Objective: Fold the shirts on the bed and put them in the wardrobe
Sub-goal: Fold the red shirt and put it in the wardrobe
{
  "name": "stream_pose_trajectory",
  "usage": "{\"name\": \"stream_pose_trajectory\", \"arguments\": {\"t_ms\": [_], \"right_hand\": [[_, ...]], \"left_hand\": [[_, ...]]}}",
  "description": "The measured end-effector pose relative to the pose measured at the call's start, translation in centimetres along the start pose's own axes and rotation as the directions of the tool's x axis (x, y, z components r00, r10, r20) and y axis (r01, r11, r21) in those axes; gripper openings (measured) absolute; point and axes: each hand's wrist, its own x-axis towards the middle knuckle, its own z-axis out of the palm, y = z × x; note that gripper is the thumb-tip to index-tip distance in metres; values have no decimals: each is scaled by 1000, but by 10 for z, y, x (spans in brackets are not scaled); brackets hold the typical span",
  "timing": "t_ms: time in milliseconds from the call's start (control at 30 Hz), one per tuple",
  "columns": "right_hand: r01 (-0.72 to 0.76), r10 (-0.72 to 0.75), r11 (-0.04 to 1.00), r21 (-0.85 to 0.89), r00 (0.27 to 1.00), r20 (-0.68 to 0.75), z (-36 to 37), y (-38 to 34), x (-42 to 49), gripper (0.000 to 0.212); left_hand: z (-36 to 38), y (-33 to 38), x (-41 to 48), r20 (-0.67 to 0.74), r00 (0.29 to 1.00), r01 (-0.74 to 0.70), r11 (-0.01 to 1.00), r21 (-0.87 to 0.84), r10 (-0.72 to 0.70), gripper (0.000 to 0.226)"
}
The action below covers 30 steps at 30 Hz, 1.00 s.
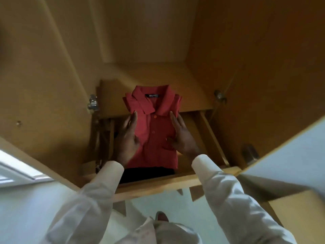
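The folded red shirt is lying inside the wardrobe on something black, its collar reaching over the shelf edge, while the left hand and right hand are flanking it, fingers straight, touching its sides and gripping nothing.

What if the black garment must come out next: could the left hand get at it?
Probably yes: the black garment pokes out bare below the red shirt, close to the left hand, with nothing between them.
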Motion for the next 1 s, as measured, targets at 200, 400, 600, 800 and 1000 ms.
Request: {"name": "stream_pose_trajectory", "arguments": {"t_ms": [200,400,600,800,1000], "right_hand": [[15,-49,990,139,967,249,45,37,42,104],[-230,83,927,296,896,435,72,73,51,97],[-367,208,903,224,829,519,86,87,62,90],[-348,259,933,91,826,501,102,92,64,67],[-405,342,902,152,883,322,76,91,43,75]], "left_hand": [[37,-62,-15,207,953,227,974,7,-223,81],[60,-78,-23,357,846,377,918,126,-397,52],[78,-81,-13,399,768,412,863,293,-502,50],[80,-61,-10,336,613,619,699,358,-715,51],[77,-53,-20,284,558,732,624,275,-780,46]]}}
